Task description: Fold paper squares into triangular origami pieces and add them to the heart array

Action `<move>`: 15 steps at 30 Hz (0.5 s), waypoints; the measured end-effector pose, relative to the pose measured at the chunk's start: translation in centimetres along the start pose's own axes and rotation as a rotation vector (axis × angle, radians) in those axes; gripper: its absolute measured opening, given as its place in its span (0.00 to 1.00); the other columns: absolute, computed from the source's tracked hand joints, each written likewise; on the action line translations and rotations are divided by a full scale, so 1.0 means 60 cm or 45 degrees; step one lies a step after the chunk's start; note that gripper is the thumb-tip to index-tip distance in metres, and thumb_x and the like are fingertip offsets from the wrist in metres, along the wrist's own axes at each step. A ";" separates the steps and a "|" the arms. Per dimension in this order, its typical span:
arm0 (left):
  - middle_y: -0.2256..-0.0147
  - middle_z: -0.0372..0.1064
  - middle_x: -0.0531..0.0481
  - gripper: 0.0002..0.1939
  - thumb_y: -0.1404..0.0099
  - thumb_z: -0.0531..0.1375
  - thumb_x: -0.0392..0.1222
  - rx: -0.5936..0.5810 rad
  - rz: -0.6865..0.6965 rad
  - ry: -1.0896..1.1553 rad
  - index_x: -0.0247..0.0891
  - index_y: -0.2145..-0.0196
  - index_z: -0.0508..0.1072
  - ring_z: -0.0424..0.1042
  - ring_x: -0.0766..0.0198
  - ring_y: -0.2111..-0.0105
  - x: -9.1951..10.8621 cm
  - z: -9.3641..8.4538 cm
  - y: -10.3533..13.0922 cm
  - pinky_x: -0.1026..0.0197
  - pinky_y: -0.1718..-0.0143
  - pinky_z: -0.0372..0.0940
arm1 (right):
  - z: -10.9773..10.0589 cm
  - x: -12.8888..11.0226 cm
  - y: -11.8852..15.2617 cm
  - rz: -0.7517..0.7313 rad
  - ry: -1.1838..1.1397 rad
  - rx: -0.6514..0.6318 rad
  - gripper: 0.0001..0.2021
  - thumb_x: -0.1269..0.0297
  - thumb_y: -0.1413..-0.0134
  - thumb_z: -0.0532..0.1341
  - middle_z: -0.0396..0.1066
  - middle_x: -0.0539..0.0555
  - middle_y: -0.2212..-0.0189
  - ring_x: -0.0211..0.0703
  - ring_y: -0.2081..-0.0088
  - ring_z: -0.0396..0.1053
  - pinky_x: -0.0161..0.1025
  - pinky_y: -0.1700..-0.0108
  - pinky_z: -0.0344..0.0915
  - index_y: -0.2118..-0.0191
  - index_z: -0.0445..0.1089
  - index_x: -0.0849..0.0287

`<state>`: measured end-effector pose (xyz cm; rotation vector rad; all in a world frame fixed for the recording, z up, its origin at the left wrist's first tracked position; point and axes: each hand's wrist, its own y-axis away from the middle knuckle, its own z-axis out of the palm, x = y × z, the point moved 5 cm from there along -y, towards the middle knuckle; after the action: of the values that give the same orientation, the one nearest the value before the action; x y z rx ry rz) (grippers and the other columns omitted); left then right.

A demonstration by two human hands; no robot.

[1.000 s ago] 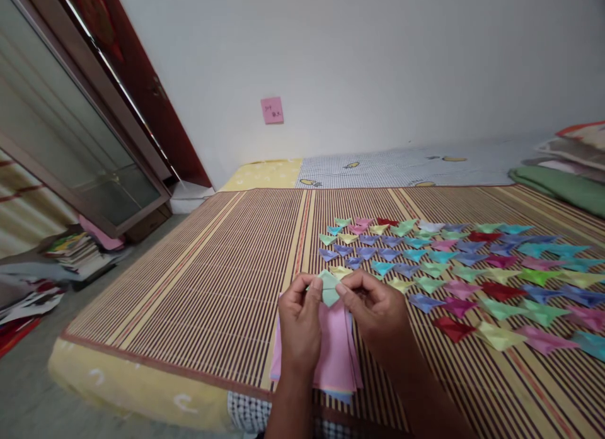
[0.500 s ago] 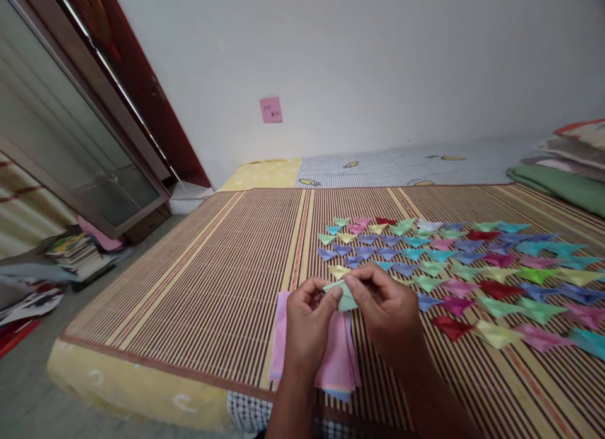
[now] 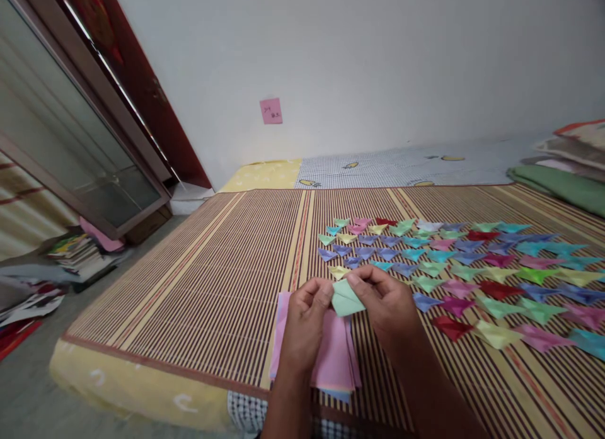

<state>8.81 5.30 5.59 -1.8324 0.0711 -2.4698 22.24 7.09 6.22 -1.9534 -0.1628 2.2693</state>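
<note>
Home bedroom, mat-covered bed (image 3: 212, 256).

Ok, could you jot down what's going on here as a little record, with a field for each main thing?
left hand: pinching the near-left side of the green paper
right hand: pinching the same paper from the right
green paper: partly folded, held between both hands
paper stack: pink on top, partly hidden by the left hand and forearm
folded shapes: many colours, in rough rows on the right
mat: striped, under stack and shapes
wall: pale, with a pink note
</note>
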 end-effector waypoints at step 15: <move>0.74 0.69 0.53 0.12 0.47 0.73 0.42 -0.215 -0.222 -0.080 0.35 0.72 0.75 0.65 0.66 0.73 -0.012 0.003 0.005 0.64 0.69 0.59 | 0.001 0.006 -0.009 -0.010 0.178 -0.270 0.10 0.60 0.47 0.66 0.69 0.48 0.79 0.39 0.75 0.65 0.35 0.73 0.62 0.75 0.72 0.58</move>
<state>9.22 5.08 4.95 -2.0658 0.1254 -2.5904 22.15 7.66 5.98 -2.2010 -0.4102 2.1786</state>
